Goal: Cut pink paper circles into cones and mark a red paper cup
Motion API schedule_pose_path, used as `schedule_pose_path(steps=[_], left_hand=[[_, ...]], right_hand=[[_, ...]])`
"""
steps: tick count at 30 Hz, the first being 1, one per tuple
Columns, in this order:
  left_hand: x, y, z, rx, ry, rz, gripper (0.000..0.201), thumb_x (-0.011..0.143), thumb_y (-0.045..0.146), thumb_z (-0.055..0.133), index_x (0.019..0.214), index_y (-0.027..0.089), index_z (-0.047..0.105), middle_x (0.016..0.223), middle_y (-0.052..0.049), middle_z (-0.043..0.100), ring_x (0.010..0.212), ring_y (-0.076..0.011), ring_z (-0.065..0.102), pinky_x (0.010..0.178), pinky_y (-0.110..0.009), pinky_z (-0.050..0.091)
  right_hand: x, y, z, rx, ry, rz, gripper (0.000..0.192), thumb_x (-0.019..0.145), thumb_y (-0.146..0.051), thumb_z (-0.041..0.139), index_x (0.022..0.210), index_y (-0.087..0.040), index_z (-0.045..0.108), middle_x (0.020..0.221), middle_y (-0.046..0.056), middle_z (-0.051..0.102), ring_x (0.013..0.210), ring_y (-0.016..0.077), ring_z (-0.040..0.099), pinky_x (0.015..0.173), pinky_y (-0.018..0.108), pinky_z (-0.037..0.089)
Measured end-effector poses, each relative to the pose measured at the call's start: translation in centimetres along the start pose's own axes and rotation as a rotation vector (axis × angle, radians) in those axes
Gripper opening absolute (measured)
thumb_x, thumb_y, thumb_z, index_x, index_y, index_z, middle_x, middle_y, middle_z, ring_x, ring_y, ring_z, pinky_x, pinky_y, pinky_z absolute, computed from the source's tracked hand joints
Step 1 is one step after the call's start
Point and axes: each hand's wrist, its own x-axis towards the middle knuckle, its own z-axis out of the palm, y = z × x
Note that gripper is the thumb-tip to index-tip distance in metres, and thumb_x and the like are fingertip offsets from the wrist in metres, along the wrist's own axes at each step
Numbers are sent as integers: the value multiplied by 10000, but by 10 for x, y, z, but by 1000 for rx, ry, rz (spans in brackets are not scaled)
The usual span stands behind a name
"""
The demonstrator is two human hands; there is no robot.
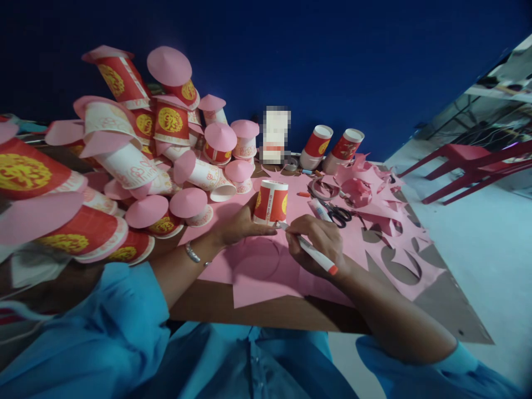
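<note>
A red and white paper cup (270,200) with yellow print is upside down in my left hand (239,226), thumb along its lower rim. My right hand (313,239) grips a white marker with an orange end (318,256). The marker's tip is at the cup's lower rim; whether it touches cannot be made out. Beneath both hands lies pink paper (257,277) with a faint circle drawn on it.
Many paper cups with pink cone hats (166,119) crowd the left side. Black scissors (339,213), a tape roll (324,188) and pink paper scraps (394,266) lie to the right. Two cup stacks (316,147) stand at the back. A red stool (465,160) is beyond the table.
</note>
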Motion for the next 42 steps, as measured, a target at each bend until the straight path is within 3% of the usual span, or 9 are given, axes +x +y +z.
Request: schedule_pose_path(steps=[9,14,17,21,25,30,34,39,42], left_hand=[[0,-1,0,-19,10,18,921,621,379,1004,1418,237,566,1288,-116,727,1240,-356,668,1049,-511,539],[2,-1,-1,-68,3,36,860,618,366,1014,1361,251,596,1265,-93,740,1266,-365,660,1080,-524,527],[5,-1,0,-148,-25,74,765,655,340,1002,1311,249,620,1230,-80,754,1249,-345,679,1111,-531,509],[6,1,2,-276,-12,103,696,709,322,965,1315,230,635,1261,-106,753,1260,-324,681,1157,-542,482],[4,5,4,-287,33,66,641,749,332,930,1319,191,669,1289,-128,746,1247,-310,675,1147,-510,490],[3,9,6,-281,-69,98,531,785,339,893,1262,188,715,1278,-125,754,1264,-303,670,1134,-450,491],[2,13,7,-256,-62,62,573,729,324,929,1236,197,694,1206,-114,769,1176,-308,708,1073,-460,518],[1,13,6,-192,-35,38,586,736,310,928,1249,203,666,1087,-80,768,1110,-289,717,1029,-441,529],[2,7,3,-176,-52,47,615,728,326,932,1260,194,653,1149,-100,759,1152,-294,696,1024,-439,519]], right_hand=[[1,-2,-4,36,-31,-4,198,908,-62,599,997,-238,595,721,-23,702,593,134,690,570,243,555],[-2,3,-10,49,14,30,128,1000,-203,638,1125,-227,637,849,37,746,730,174,744,644,283,594],[-6,9,-8,37,58,82,200,1057,-290,611,1246,-232,639,945,73,751,791,197,746,697,336,620],[-11,15,-3,27,57,192,241,1059,-206,591,1291,-254,636,995,61,792,818,193,769,754,349,637],[-13,16,1,-19,33,164,299,1009,-118,630,1278,-248,649,1090,85,820,979,225,800,858,375,650],[-16,13,4,-32,-25,109,294,990,-92,643,1256,-216,662,1038,103,816,897,220,799,807,363,647],[-15,11,4,21,-71,31,360,997,-100,628,1342,-204,641,1072,116,816,906,220,798,771,343,642],[-10,6,-6,-48,-4,-18,368,1020,-222,653,1388,-229,657,887,34,765,706,170,743,806,339,632],[-5,0,-11,-60,22,-6,279,1018,-226,639,1295,-234,675,844,21,740,642,155,706,715,320,618]])
